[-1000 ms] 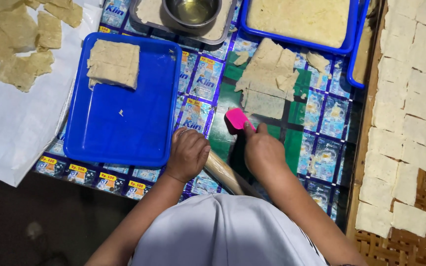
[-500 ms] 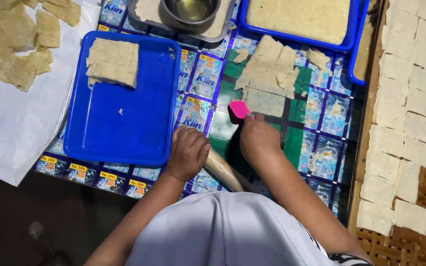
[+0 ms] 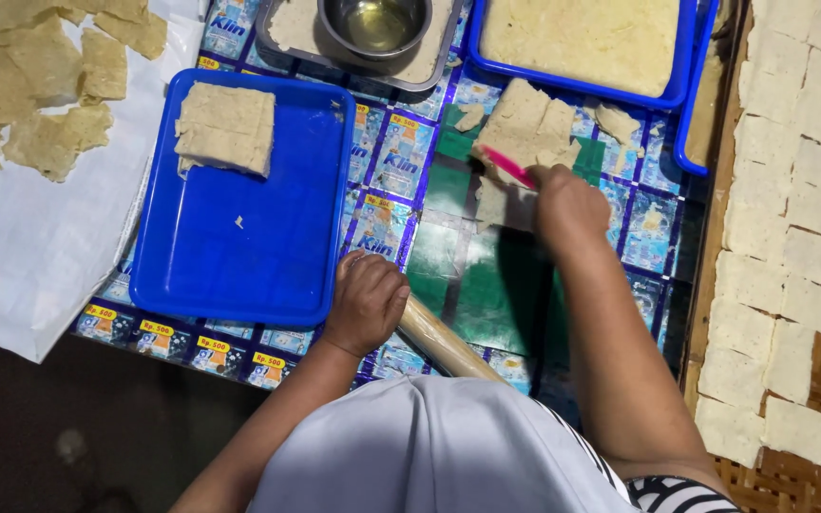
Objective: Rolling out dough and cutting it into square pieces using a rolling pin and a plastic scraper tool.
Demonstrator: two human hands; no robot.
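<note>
While my right hand [image 3: 570,204] closed its fingers around the flat pink plastic scraper [image 3: 507,166], I pressed its edge into the pale sheet of rolled dough [image 3: 525,133] near the far edge of the worktop [image 3: 486,275]. I judged this the cutting step; next called for a straight, firm stroke. My left hand [image 3: 368,299] rested curled, seemingly empty, beside the blue plastic tray [image 3: 239,266]. The blade's tip was blurred.

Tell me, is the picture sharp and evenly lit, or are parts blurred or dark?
Head view: the right hand and pink tool are slightly motion-blurred; the blue tray and left hand look sharp; the steel bowl shows glare; the lower left corner falls into deep shadow.
</note>
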